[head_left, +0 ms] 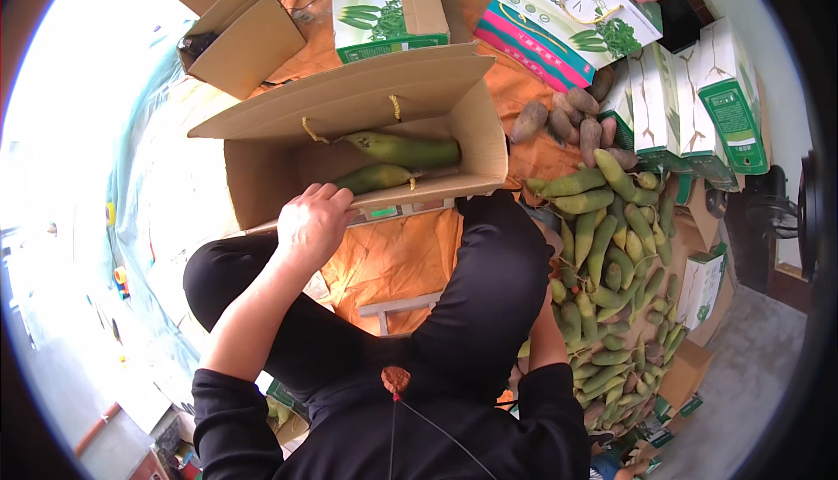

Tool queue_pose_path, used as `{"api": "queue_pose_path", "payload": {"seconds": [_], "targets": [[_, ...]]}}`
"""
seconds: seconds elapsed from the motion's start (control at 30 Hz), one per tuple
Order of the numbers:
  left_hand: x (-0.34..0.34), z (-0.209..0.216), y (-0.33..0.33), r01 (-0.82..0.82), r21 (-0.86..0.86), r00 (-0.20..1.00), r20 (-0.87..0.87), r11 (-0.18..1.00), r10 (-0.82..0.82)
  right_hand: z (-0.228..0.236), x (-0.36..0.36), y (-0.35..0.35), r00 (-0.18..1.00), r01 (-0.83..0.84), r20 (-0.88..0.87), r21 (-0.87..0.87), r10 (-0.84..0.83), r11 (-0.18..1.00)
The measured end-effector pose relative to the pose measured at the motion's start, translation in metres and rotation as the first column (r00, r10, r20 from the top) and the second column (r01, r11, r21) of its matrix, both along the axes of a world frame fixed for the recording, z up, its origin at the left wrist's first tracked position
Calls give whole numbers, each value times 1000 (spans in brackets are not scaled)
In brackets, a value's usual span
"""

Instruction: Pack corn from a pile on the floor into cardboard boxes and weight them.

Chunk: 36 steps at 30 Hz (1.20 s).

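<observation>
Head view: cardboard box lies open just beyond your knees, at 12 to 11 o'clock from your lap, its long axis running roughly 9 to 3, across your front. Its tall flap stands up on the 12 o'clock side.

Your left hand is the nearer one, at the near rim, left of the box's middle; fingers bent over the edge, gripping it. Your right forearm passes behind your right knee, which hides the right hand; cannot tell whether that hand is open, closed or holding anything.

Inside the box, two green radishes, both lengthwise with it. Smaller radish: near side, at 2 o'clock from your left hand and close to it. Larger radish: beyond, between 1 and 2 o'clock, reaching toward the box's 3 o'clock end.

Radish pile spreads at 4 o'clock from the box, well apart from your left hand; your right forearm is nearer, with the pile at about 1 o'clock from it.
</observation>
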<state>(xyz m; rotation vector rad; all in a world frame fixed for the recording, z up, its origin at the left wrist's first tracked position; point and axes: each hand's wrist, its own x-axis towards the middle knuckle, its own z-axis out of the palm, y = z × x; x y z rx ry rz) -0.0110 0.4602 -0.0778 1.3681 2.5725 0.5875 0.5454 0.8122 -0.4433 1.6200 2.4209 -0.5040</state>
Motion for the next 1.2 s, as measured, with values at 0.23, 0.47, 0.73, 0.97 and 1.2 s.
{"api": "queue_pose_path", "payload": {"seconds": [0.23, 0.47, 0.73, 0.97, 1.2], "targets": [[3, 8, -16, -43, -141, 994, -102, 989, 29, 245, -201, -76, 874, -7, -448, -397, -187, 918], [2, 3, -3, 8, -123, 995, -96, 992, -20, 437, -303, -54, 709, -325, -631, 101, 313, 940], [2, 3, -11, -8, -149, 995, -99, 989, -6, 486, -474, -135, 540, -785, -341, 126, 769, 607], [4, 1, -8, 23, -131, 996, -84, 991, -35, 390, -567, -204, 498, -863, 31, -85, 867, 498], [0, 2, -4, -6, -181, 997, -83, 983, -9, 379, -581, -210, 401, -904, -352, -1, 846, 428]]}}
